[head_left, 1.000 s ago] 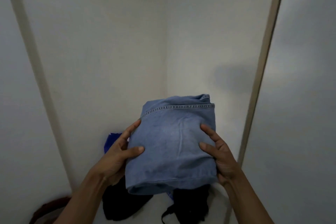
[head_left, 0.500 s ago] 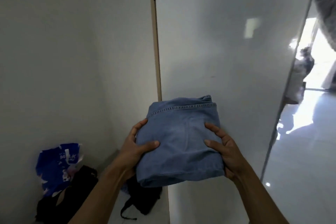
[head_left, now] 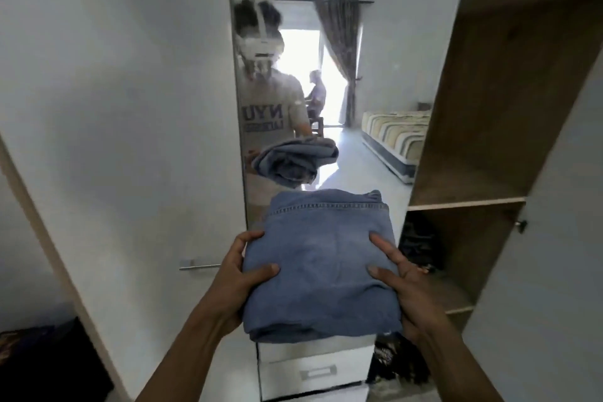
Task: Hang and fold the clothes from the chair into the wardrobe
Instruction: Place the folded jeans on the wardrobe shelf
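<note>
Folded blue jeans [head_left: 321,266] hang in the air in front of me, carried between both hands. My left hand [head_left: 236,281] grips their left side, thumb on top and fingers underneath. My right hand [head_left: 403,284] grips their right side the same way. Right of the jeans is the open wardrobe [head_left: 496,114], with wooden walls and a shelf board [head_left: 463,204] at about the height of the jeans' far edge. The compartment above that board looks bare.
A tall mirror [head_left: 293,91] on the white wardrobe front reflects me, the jeans and the room behind. Dark clothes [head_left: 419,245] lie in the lower compartment. White drawers [head_left: 313,372] sit below my hands. A dark bag [head_left: 49,362] lies low left.
My view has swung right, from a bare white compartment past a door panel to the mirror and the open wooden shelves. The jeans stay gripped in both hands as before.
</note>
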